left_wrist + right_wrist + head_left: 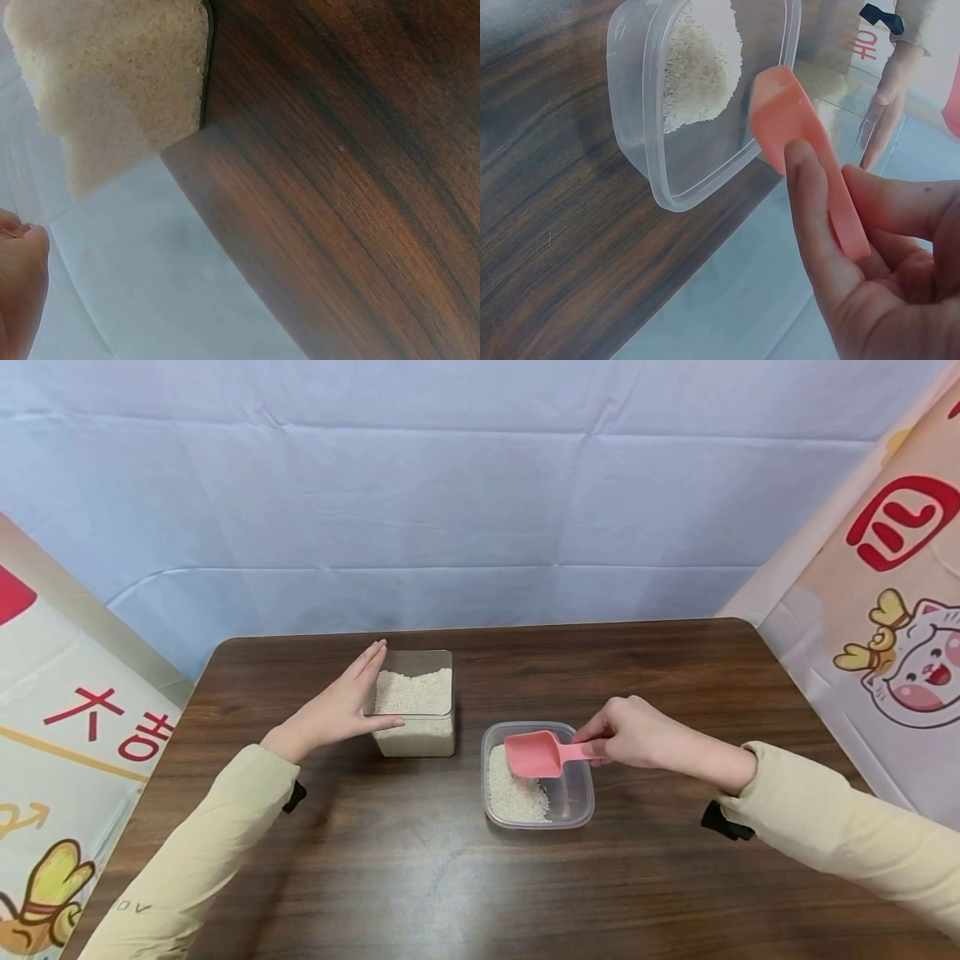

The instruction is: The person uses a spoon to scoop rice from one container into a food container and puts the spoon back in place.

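Observation:
A pink scoop [534, 754] is gripped by its handle in my right hand [637, 732]. Its bowl is over a clear plastic tub [577, 810], tilted and with no rice showing in it. White rice [701, 82] lies heaped on one side of that tub. To the left stands a taller clear container [415, 745], holding far more rice [416, 693]. My left hand [337, 706] rests at its left side with fingers straight along the rim and the thumb across the near side. Only part of that hand shows in the left wrist view.
Both containers stand on a dark wood table [360, 877]. Behind its far edge hangs a pale cloth [450, 502]. Printed banners [900, 610] hang at both sides.

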### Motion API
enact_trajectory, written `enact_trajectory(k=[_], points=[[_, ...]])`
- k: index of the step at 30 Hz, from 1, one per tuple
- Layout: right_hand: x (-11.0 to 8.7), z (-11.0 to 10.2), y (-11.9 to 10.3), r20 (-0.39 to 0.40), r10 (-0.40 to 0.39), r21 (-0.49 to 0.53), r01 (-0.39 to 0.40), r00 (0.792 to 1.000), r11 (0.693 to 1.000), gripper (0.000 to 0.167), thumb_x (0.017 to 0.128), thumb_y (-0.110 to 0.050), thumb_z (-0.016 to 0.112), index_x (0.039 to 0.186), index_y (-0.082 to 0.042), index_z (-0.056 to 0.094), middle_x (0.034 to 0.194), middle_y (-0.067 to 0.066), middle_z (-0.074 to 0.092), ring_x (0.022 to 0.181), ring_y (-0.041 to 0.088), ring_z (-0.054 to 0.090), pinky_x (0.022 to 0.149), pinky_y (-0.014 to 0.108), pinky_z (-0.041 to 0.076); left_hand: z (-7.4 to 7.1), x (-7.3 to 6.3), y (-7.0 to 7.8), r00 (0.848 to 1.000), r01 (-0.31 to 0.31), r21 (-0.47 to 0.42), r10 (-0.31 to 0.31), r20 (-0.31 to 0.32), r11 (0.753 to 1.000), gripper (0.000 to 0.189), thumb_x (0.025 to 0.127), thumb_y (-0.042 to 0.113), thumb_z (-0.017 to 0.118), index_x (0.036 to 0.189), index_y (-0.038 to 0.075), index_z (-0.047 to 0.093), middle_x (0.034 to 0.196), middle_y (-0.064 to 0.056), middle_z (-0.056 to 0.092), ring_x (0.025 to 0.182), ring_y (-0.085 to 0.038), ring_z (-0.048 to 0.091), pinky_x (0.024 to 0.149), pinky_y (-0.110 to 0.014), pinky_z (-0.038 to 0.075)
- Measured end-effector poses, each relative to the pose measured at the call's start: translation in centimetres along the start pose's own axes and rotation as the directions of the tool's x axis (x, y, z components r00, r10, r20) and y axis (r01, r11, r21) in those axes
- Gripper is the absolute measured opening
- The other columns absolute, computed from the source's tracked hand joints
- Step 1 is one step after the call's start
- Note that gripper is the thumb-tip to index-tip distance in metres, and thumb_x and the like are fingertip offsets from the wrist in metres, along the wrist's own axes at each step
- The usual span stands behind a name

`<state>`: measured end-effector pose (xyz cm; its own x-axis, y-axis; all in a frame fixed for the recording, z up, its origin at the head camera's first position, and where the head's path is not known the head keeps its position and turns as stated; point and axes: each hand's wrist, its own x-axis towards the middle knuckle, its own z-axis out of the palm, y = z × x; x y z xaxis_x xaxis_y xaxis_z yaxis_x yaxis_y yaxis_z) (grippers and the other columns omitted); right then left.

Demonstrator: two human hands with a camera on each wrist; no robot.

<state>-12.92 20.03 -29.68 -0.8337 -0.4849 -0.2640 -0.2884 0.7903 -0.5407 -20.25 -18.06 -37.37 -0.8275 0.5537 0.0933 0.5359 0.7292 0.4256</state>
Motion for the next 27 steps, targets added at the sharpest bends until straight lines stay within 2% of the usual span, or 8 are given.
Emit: enact_trajectory(k=[8, 13, 22, 27], points=[[-0.15, -0.21, -0.10, -0.054, -0.017, 0.006, 0.017, 0.998, 1.000, 0.015, 0.082, -0.006, 0.063, 0.094, -0.006, 0.074, 0.069, -0.001, 0.069, 0.059, 0.004, 0.058, 0.056, 0.024, 0.045, -0.02, 0.03, -0.08, 1.000, 0.004, 0.000, -0.004, 0.006, 1.000, 0.107, 0.076, 0.058, 0.063, 0.145, -0.002, 0.006, 0.152, -0.008, -0.001, 0.139, -0.022, 0.003, 0.108, -0.043, 0.018], [-0.18, -0.39, -0.20, -0.079, -0.005, 0.028, 0.007, 0.997, 1.000, 0.016, 0.082, -0.007, 0.064, 0.095, -0.005, 0.073, 0.066, -0.003, 0.068, 0.058, 0.004, 0.059, 0.055, 0.024, 0.044, -0.03, 0.04, -0.06, 1.000, 0.004, -0.001, -0.004, 0.011, 1.000, 0.107, 0.076, 0.058, 0.062, 0.145, 0.000, 0.005, 0.152, -0.007, -0.001, 0.139, -0.022, 0.003, 0.108, -0.043, 0.018], [-0.26, -0.40, -0.26, -0.099, 0.023, 0.088, -0.014, 0.995, 0.996, 0.018, 0.082, -0.006, 0.065, 0.098, -0.004, 0.072, 0.072, 0.002, 0.070, 0.061, 0.005, 0.063, 0.055, 0.024, 0.046, -0.02, -0.01, -0.01, 1.000, 0.006, -0.007, -0.006, 0.011, 1.000, 0.107, 0.076, 0.058, 0.062, 0.146, 0.002, 0.004, 0.152, -0.007, -0.001, 0.139, -0.021, 0.002, 0.108, -0.043, 0.018], [-0.28, -0.40, -0.19, -0.136, 0.025, 0.072, -0.015, 0.990, 0.997, 0.018, 0.082, -0.006, 0.065, 0.098, -0.005, 0.073, 0.068, -0.002, 0.069, 0.061, 0.006, 0.059, 0.054, 0.024, 0.042, 0.04, 0.00, -0.08, 1.000, 0.004, -0.008, -0.004, 0.009, 1.000, 0.107, 0.076, 0.058, 0.062, 0.146, 0.002, 0.004, 0.152, -0.007, -0.001, 0.139, -0.021, 0.003, 0.108, -0.044, 0.019]])
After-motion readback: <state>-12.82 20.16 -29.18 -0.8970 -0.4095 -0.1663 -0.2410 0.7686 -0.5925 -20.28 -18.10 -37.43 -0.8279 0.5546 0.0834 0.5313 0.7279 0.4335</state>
